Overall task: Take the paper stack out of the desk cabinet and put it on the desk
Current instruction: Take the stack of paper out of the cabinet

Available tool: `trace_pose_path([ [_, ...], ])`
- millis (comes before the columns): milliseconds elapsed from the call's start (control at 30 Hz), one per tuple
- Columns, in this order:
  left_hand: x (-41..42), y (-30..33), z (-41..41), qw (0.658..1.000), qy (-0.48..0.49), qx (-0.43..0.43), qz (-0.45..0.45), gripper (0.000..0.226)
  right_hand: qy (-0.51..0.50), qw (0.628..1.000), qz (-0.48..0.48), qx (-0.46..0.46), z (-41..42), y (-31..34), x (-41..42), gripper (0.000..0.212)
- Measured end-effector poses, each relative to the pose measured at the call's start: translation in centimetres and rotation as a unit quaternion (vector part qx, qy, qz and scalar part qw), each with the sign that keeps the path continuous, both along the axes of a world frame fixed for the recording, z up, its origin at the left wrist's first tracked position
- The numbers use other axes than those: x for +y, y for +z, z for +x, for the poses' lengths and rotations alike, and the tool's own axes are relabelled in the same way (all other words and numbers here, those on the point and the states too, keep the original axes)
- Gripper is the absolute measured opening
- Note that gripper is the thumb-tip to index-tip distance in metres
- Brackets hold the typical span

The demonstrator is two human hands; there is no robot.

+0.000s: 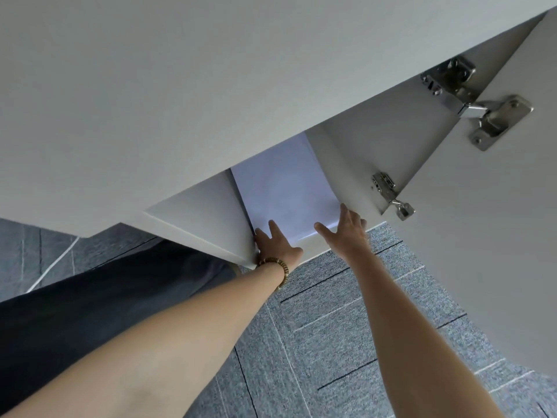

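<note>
Grey carpet tiles (pixel 346 327) with thin dark and pale lines cover the floor below, and a broad, pale grey desk top (pixel 180 101) fills the upper part of the view, seen from above. Under its front edge the desk cabinet (pixel 205 218) stands open: its white door (pixel 482 236) is swung out to the right, and two metal hinges show on the door's inner side, an upper hinge (pixel 479 101) close to the desk top and a lower hinge (pixel 391 196) near the cabinet floor. The paper stack (pixel 286 191) lies flat on the cabinet floor, between the two side walls, its near edge close to the front lip of the cabinet and its far part hidden under the desk top. The left hand (pixel 272 244) rests at the stack's near left corner, by the left wall, with the fingers spread and the thumb on the top sheet; it is not closed round anything. The right hand (pixel 343 229) is at the stack's near right corner, also spread open, with fingertips touching the paper's edge; whether any fingers are under the stack cannot be told. A beaded bracelet (pixel 278 267) circles the left wrist. Dark trousers (pixel 90 297) show at the lower left, beside the left forearm.
</note>
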State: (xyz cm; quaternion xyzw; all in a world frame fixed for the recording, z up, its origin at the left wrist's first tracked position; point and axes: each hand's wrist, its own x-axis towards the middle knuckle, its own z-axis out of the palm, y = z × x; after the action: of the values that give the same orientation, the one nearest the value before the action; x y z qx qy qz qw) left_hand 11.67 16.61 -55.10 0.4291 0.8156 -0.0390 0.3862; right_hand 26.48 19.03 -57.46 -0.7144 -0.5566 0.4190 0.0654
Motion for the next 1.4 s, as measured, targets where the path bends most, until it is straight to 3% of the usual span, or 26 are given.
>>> trace_pose_path([
  [100,0.2,-0.7,0.0,1.0,-0.011,0.004,-0.007,0.095,0.0,0.999,0.03,-0.027,-0.1,-1.0,1.2,0.089],
  [400,0.1,-1.7,0.4,0.998,-0.046,0.038,-0.022,0.104,-0.129,0.991,0.026,0.013,-1.8,-3.3,2.7,0.053],
  [567,-0.7,-2.7,0.5,0.999,-0.039,0.039,0.0,0.114,-0.174,0.975,0.069,0.121,-1.3,-2.9,2.8,0.043],
  [633,-0.7,-2.9,0.4,0.999,-0.032,0.031,0.011,0.116,-0.198,0.96,0.048,0.19,-0.9,-2.8,2.8,0.04],
  [900,-2.9,-3.0,1.1,0.995,0.01,-0.011,0.094,0.102,-0.282,0.927,0.029,0.246,0.4,-2.8,-0.4,0.034],
  [1167,-9.4,-1.8,0.5,0.994,-0.024,-0.09,0.061,0.089,-0.333,0.906,-0.039,0.259,4.8,-3.1,-8.3,0.036],
  [1300,-10.0,-2.5,-1.6,0.984,0.083,-0.14,0.069,0.073,-0.304,0.893,-0.129,0.305,6.9,-3.2,-10.9,0.047],
  [1400,-9.2,-3.1,-2.1,0.946,0.227,-0.218,0.078,0.05,-0.202,0.928,-0.185,0.253,7.6,-3.0,-9.8,0.049],
])
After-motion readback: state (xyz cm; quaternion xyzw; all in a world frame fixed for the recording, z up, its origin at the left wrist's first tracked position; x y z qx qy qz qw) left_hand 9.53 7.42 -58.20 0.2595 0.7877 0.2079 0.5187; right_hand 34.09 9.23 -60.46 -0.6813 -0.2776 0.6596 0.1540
